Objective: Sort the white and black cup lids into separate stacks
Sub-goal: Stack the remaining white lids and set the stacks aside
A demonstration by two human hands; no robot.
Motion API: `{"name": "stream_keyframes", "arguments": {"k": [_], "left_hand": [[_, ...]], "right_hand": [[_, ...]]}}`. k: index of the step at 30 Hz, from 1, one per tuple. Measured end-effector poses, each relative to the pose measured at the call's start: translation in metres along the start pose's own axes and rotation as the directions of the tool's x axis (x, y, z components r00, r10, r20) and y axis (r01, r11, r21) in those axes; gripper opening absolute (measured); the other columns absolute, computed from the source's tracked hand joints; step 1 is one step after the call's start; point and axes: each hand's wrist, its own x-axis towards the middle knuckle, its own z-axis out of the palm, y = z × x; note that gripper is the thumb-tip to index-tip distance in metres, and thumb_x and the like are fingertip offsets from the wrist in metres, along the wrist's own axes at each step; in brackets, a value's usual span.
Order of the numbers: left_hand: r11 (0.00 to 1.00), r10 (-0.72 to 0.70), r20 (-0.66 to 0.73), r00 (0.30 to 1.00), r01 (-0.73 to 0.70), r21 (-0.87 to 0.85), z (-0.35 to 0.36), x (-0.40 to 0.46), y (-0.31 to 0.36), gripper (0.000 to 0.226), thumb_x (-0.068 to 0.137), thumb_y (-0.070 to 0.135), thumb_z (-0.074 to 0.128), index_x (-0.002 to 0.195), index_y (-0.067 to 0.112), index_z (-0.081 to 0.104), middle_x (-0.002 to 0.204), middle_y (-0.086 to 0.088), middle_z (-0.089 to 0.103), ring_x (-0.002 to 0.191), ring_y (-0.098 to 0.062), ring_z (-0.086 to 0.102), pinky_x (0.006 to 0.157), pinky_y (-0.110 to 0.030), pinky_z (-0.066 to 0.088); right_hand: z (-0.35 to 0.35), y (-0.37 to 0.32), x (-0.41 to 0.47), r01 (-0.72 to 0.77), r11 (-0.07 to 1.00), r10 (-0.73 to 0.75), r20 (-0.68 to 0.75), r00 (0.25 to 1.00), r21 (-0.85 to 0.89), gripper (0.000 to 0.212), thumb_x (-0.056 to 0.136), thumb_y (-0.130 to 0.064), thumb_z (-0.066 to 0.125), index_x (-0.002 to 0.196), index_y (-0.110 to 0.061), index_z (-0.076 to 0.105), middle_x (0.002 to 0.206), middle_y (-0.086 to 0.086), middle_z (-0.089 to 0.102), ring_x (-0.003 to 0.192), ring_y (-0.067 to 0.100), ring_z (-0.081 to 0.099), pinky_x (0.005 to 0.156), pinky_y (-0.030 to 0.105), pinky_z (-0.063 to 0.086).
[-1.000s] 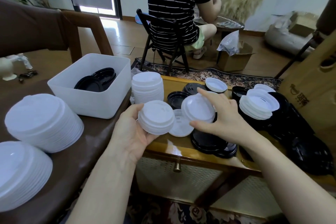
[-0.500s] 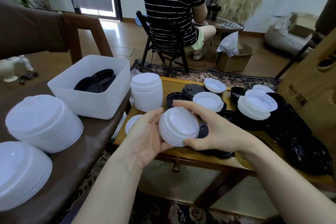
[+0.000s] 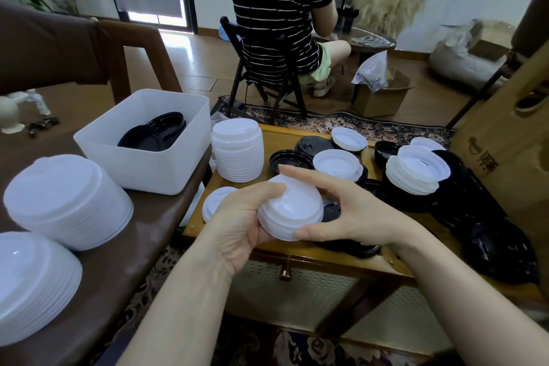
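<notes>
- The left hand (image 3: 237, 223) cups a short stack of white lids (image 3: 289, 208) from its left side, fingers curled under it and thumb lying over the top rim.
- The right hand (image 3: 353, 214) pinches the same stack from the other side: forefinger stretched across the far edge, thumb pressed on the near rim.
- The stack hangs in the air just above the near edge of the low wooden table (image 3: 320, 255), tilted so the lid tops face up and to the right.
- Judged from this, the step in hand is squaring the gathered lids so that they nest tight before they go on a pile.
- To do it well, press evenly from both sides and turn the rims until they sit flush; a skewed lid would likely make the pile lean.
- The tall white pile (image 3: 237, 153) at the table's far left corner looks like the nearest home for them; set them down straight from above.
- One loose white lid (image 3: 215, 202) lies on the table just left of the held stack, partly behind the left hand.
- More loose white lids and black lids (image 3: 310, 145) lie mixed towards the table's far side and right end, not yet sorted.
</notes>
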Motion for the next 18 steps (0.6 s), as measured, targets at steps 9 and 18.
{"name": "stream_keyframes", "arguments": {"k": [9,18], "left_hand": [[0.997,0.072,-0.015,0.997,-0.072,-0.022,-0.001,0.000,-0.003,0.061,0.069,0.022,0.073,0.126,0.004,0.063,0.118,-0.018,0.072,0.109,-0.035,0.069,0.079,-0.043,0.061],[0.993,0.116,0.060,0.991,-0.115,-0.023,0.006,-0.002,-0.002,0.049,0.073,0.015,0.069,0.120,0.003,0.066,0.110,-0.016,0.074,0.101,-0.030,0.072,0.069,-0.032,0.063]], "right_hand": [[0.004,0.003,0.000,0.033,0.999,-0.033,-0.028,0.999,-0.003,0.084,0.079,-0.021,0.080,0.148,-0.036,0.035,0.146,-0.019,0.044,0.135,-0.001,0.039,0.112,0.022,0.034],[0.001,0.006,-0.004,0.029,0.999,-0.023,-0.159,0.987,0.035,0.079,0.074,-0.016,0.084,0.142,-0.029,0.046,0.132,-0.013,0.058,0.118,0.012,0.057,0.101,0.036,0.049]]}}
